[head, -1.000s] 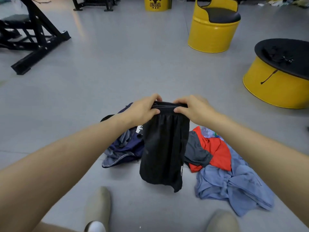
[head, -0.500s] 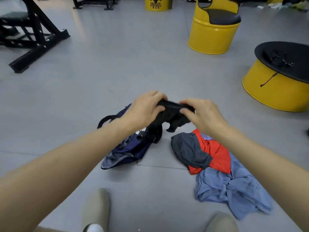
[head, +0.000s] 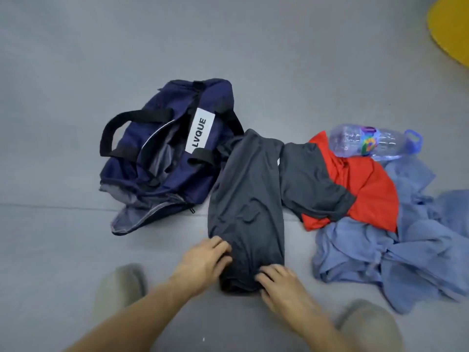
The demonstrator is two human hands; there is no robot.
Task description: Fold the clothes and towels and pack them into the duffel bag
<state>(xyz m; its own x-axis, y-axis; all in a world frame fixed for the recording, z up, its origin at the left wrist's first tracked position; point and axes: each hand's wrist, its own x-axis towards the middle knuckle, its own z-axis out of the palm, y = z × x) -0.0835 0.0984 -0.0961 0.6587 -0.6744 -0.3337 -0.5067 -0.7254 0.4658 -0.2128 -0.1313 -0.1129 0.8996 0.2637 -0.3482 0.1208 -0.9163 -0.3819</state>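
Garment location? (A)

Dark grey garment (head: 246, 199) lies lengthwise on the floor (head: 76, 59). Its far end touches the right side of the navy duffel bag (head: 162, 158), and its near end sits between two blurred shoes. (B)

Hands? (A)

Left hand (head: 203, 260) is at the near-left edge, with fingers bent over the cloth and holding it. Right hand (head: 284, 288) is at the near-right corner, with fingertips curled into the fabric and gripping it. Both thumbs are hidden. Motion blur softens both hands, and both forearms are cut off by the lower frame edge. (B)

Bag state? (A)

It is slumped and unzipped, with grey lining showing at the mouth. The white label reads LVQUE. I cannot make out any contents. (B)

Other items? (A)

A red-and-grey shirt (head: 360, 189) is crumpled just right of the garment and touches it. A blue cloth heap (head: 396, 257) lies partly under the shirt, and I cannot tell how many pieces are in it. A clear plastic bottle (head: 368, 141) lies on its side at the far end of the heap. A yellow object (head: 449, 31) is cut off by the top-right corner, and I cannot tell what it is. (B)
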